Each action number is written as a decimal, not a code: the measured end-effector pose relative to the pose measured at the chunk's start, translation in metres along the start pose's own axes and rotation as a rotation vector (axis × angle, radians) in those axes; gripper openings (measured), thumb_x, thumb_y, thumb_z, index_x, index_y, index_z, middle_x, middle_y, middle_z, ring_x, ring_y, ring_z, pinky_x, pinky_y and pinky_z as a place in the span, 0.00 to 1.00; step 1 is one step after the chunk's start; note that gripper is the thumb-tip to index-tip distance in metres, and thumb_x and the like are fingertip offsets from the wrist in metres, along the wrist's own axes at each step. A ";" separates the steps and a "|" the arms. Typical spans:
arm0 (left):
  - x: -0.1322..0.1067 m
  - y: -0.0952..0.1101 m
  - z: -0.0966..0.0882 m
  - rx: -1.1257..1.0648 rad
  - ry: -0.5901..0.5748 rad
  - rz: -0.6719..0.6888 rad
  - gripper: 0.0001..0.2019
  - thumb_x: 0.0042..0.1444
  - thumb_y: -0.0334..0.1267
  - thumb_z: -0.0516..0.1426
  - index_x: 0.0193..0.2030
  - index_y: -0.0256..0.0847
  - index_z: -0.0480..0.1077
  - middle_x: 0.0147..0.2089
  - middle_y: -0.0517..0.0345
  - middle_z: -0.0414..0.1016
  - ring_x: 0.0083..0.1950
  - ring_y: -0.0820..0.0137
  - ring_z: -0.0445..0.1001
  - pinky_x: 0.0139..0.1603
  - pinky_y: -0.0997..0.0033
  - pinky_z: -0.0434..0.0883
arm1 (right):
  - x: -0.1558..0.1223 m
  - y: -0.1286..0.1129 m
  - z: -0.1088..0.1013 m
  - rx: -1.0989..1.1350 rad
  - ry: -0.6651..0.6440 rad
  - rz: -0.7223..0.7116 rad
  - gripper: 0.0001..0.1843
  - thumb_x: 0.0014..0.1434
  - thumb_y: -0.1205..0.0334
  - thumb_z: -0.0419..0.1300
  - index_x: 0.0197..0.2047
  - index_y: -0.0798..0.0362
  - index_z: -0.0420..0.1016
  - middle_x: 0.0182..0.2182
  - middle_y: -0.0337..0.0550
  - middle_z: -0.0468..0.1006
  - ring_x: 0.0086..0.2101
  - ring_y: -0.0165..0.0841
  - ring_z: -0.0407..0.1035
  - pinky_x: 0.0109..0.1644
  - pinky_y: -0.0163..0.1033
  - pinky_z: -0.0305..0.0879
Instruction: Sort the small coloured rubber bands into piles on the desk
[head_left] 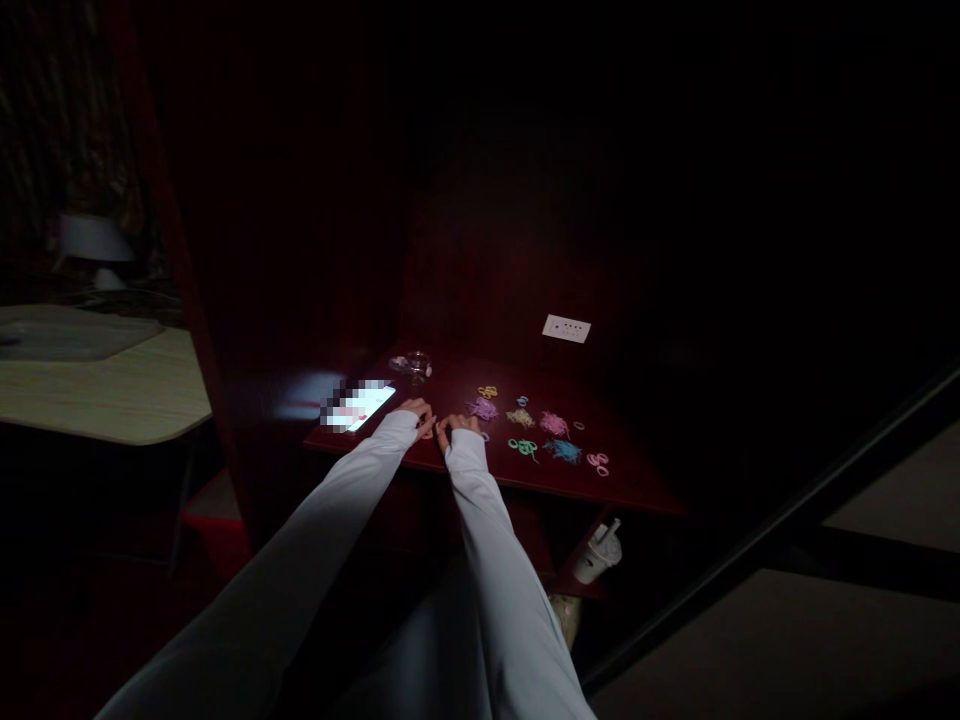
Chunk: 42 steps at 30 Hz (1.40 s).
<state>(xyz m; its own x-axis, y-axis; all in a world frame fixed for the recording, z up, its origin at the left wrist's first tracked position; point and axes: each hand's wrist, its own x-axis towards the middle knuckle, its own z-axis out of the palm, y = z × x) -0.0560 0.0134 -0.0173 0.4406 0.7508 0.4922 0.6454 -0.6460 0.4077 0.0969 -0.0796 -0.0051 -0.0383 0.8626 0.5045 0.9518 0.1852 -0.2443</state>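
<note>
Both arms in pale sleeves reach to a dark red desk (637, 485). My left hand (417, 410) and my right hand (457, 425) rest close together on the desk, fingers curled toward each other over a small pinkish thing I cannot make out. Right of the hands lie several small heaps of coloured rubber bands: purple (482, 408), yellow (520, 417), pink (554, 424), blue (563, 451), green (523, 446). A lit phone (360, 405) lies just left of my left hand.
A small glass dish (412, 363) stands at the back of the desk. A white wall socket (566, 328) sits on the dark panel behind. A white cup with a straw (598, 553) stands under the desk. A pale table (97, 385) is at the left.
</note>
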 end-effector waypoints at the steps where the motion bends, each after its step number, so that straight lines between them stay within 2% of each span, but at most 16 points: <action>1: 0.000 0.000 0.001 -0.006 0.007 -0.001 0.08 0.63 0.36 0.55 0.31 0.43 0.68 0.40 0.55 0.74 0.44 0.65 0.70 0.48 0.67 0.69 | 0.000 0.000 0.000 0.002 0.013 0.009 0.07 0.71 0.63 0.55 0.44 0.50 0.75 0.42 0.43 0.80 0.46 0.37 0.66 0.49 0.38 0.59; 7: 0.002 0.001 -0.002 -0.042 0.010 -0.010 0.04 0.62 0.35 0.56 0.35 0.45 0.69 0.40 0.56 0.75 0.44 0.65 0.72 0.49 0.68 0.70 | 0.003 0.001 0.006 0.038 0.038 0.026 0.09 0.72 0.65 0.51 0.44 0.50 0.72 0.39 0.42 0.80 0.40 0.34 0.70 0.44 0.35 0.59; 14: 0.001 -0.002 -0.004 -0.188 0.081 0.015 0.11 0.67 0.39 0.51 0.38 0.45 0.73 0.43 0.56 0.77 0.47 0.66 0.73 0.54 0.67 0.71 | 0.004 0.003 0.007 0.079 0.047 0.015 0.09 0.69 0.67 0.51 0.45 0.49 0.72 0.41 0.43 0.80 0.42 0.35 0.71 0.46 0.36 0.61; 20: -0.002 0.002 -0.005 -0.163 0.031 0.071 0.13 0.67 0.44 0.53 0.37 0.45 0.77 0.46 0.56 0.80 0.46 0.64 0.70 0.51 0.66 0.70 | 0.002 0.004 0.005 0.054 0.040 0.017 0.08 0.71 0.64 0.51 0.47 0.48 0.72 0.40 0.42 0.80 0.42 0.35 0.72 0.44 0.35 0.60; 24: -0.004 0.004 -0.007 -0.158 0.056 0.097 0.13 0.66 0.43 0.54 0.36 0.44 0.79 0.48 0.54 0.80 0.48 0.62 0.70 0.51 0.63 0.70 | 0.002 0.005 0.006 0.099 0.037 0.030 0.09 0.72 0.62 0.50 0.48 0.49 0.71 0.39 0.42 0.81 0.39 0.33 0.74 0.42 0.34 0.60; 28: -0.003 0.006 -0.008 -0.136 0.069 0.062 0.09 0.63 0.40 0.57 0.34 0.44 0.78 0.46 0.53 0.80 0.48 0.61 0.69 0.51 0.63 0.70 | 0.003 0.005 0.006 0.150 0.060 0.069 0.10 0.73 0.61 0.49 0.49 0.50 0.70 0.37 0.42 0.81 0.35 0.32 0.75 0.37 0.32 0.60; 34: -0.003 0.007 -0.009 -0.114 0.080 0.041 0.08 0.63 0.36 0.57 0.33 0.44 0.76 0.43 0.54 0.80 0.46 0.63 0.71 0.51 0.66 0.70 | 0.002 0.006 0.006 0.301 0.067 0.082 0.14 0.73 0.59 0.50 0.58 0.48 0.68 0.36 0.40 0.84 0.35 0.32 0.77 0.39 0.32 0.64; 39: -0.004 0.009 -0.012 -0.114 0.082 0.067 0.11 0.67 0.38 0.53 0.38 0.45 0.77 0.45 0.55 0.80 0.47 0.63 0.71 0.52 0.66 0.69 | 0.004 0.007 0.010 0.387 0.014 0.110 0.08 0.72 0.57 0.54 0.46 0.48 0.73 0.35 0.40 0.84 0.34 0.33 0.77 0.38 0.32 0.63; 42: -0.005 0.011 -0.012 -0.134 0.064 0.106 0.12 0.69 0.42 0.53 0.39 0.45 0.77 0.45 0.55 0.80 0.47 0.63 0.71 0.52 0.65 0.69 | 0.005 0.008 0.012 0.386 0.003 0.106 0.08 0.70 0.58 0.56 0.40 0.49 0.73 0.34 0.40 0.83 0.35 0.33 0.76 0.38 0.32 0.63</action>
<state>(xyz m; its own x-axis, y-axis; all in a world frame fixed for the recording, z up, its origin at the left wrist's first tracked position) -0.0591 0.0013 -0.0059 0.4578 0.6702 0.5841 0.5066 -0.7366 0.4482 0.1005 -0.0685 -0.0149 0.0551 0.8853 0.4617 0.7659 0.2592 -0.5884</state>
